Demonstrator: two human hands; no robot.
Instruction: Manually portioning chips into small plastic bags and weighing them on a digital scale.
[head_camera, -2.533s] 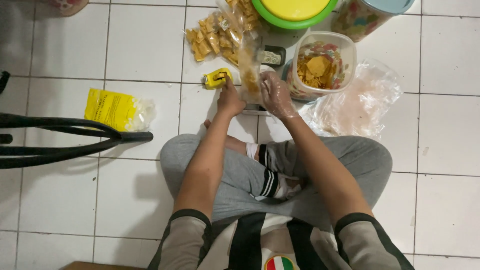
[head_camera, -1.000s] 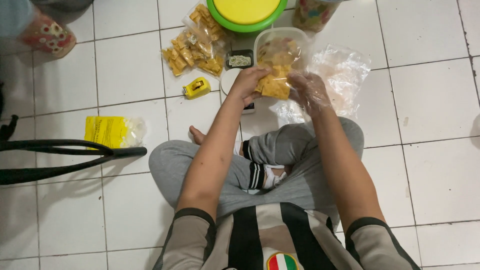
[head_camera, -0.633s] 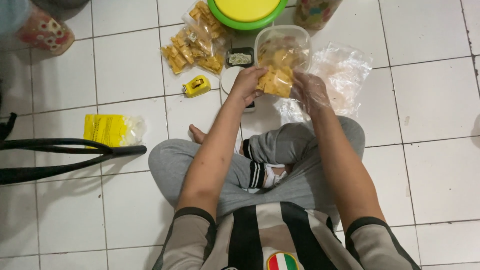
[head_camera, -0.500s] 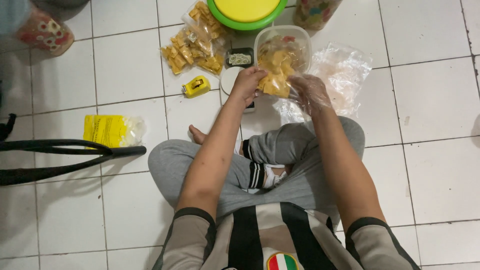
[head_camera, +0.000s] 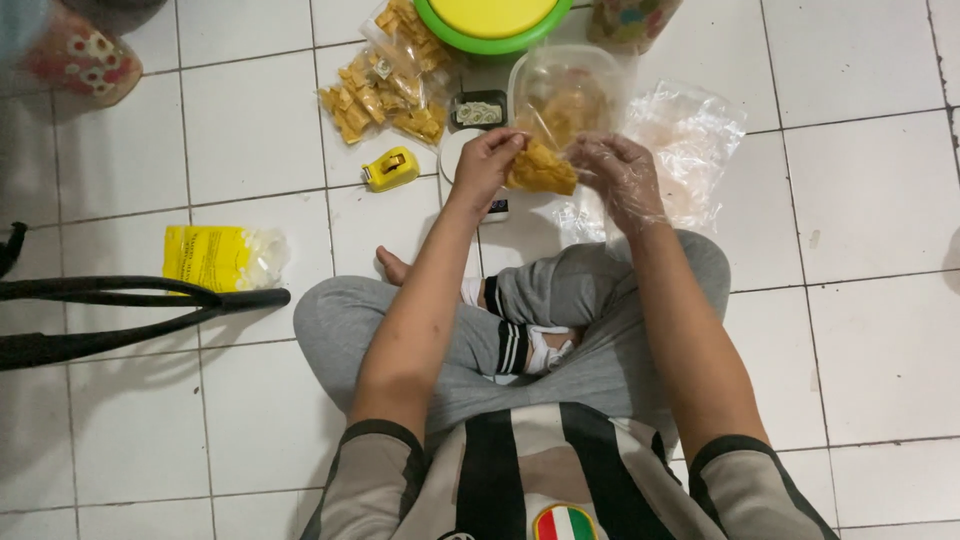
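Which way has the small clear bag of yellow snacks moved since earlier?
Yes. The small clear bag of yellow snacks in the left hand shifted right, away from the small yellow dispenser on the floor, towards the clear plastic tub.

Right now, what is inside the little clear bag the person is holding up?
Golden-yellow snack pieces fill the bottom of the small clear bag. The left hand pinches its top, and the plastic-gloved right hand is beside it. Fingers hide the bag's opening.

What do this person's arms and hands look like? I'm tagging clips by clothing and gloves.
Both forearms are bare. Short sleeves are beige-grey with dark cuff bands. The right hand wears a thin, clear, crinkly plastic glove; the left hand is ungloved.
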